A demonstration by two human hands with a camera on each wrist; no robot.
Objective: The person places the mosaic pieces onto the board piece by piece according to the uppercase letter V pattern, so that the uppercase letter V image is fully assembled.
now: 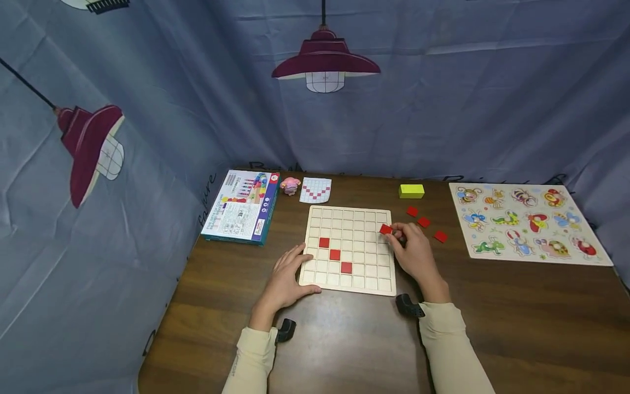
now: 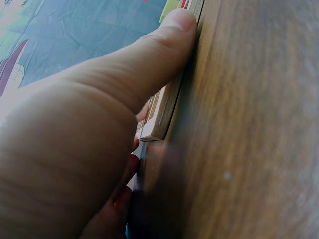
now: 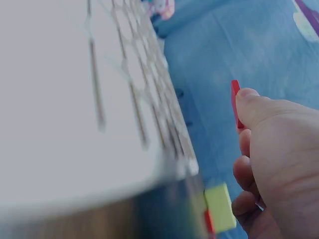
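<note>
While our right hand (image 1: 415,254) pinches a red square tile (image 1: 385,230) over the right edge of the wooden grid board (image 1: 350,249), our left hand (image 1: 287,276) lies flat, fingers straight, against the board's left edge, probably to keep it from sliding. Three red tiles (image 1: 335,254) already sit in a diagonal on the board. Spare tiles (image 1: 424,222) lie near on the desk (image 1: 517,317), and a pattern card (image 1: 315,190) lies behind the board.

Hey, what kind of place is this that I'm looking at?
Likely a staged tabletop play or recording booth: a wooden table with a grid board, an insect peg puzzle, and a fabric backdrop printed with lamps.
</note>
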